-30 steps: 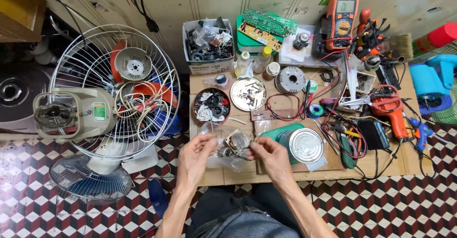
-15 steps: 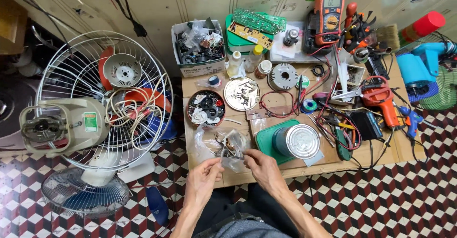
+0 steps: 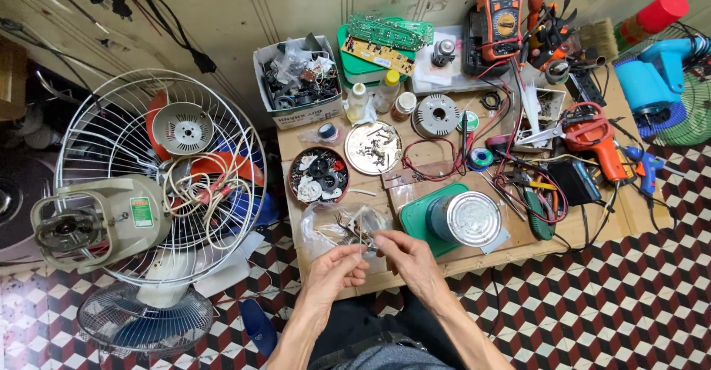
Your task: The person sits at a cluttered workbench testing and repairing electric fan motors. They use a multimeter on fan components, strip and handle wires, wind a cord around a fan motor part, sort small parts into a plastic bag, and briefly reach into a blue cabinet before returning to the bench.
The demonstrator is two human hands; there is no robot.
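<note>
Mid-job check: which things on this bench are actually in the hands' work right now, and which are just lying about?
In hand:
left hand
right hand
small metal part pinched between both
clear plastic bag under them

Lying about:
round metal can
dark bowl of parts
silver plate of screws
orange multimeter
fan guard

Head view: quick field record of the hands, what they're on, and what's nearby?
left hand: pinching a small metal part, at the edge of a clear plastic bag
right hand: fingertips on the same part
surface: wooden workbench, cluttered
right of hands: round metal can on a green tray
behind hands: dish of small parts, plate of screws
left of bench: dismantled fan
far side: multimeter
</note>
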